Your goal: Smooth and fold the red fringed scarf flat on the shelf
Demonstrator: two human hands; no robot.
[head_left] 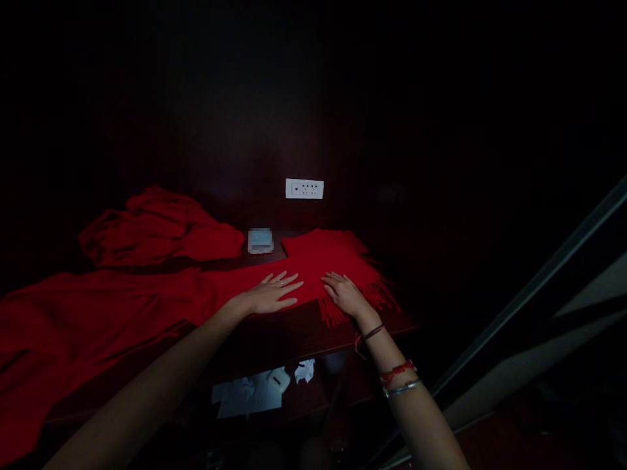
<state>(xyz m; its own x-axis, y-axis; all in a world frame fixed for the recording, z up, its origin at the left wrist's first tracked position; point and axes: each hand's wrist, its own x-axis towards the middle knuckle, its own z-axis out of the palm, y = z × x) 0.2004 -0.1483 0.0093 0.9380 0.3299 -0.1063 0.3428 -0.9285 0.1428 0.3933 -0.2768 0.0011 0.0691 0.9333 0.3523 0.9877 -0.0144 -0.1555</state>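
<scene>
A long red scarf (313, 251) with a fringe at its right end lies spread over a dark wooden shelf. My left hand (269, 295) rests flat on the scarf, fingers spread, a ring on one of them. Close to the fringe, my right hand (343, 294) also lies on the cloth with its fingers stretched out. The scarf runs off to the left, where it is wrinkled and hangs toward the bottom left corner. Behind it sits a second heap of crumpled red cloth (161, 228).
A small pale square object (260, 241), blurred, lies at the back beside the scarf. Above it a white power socket (304, 188) is set in the dark wall. White paper (249, 395) and a crumpled piece (304, 371) lie lower down. A pale diagonal edge (529, 297) crosses the right side.
</scene>
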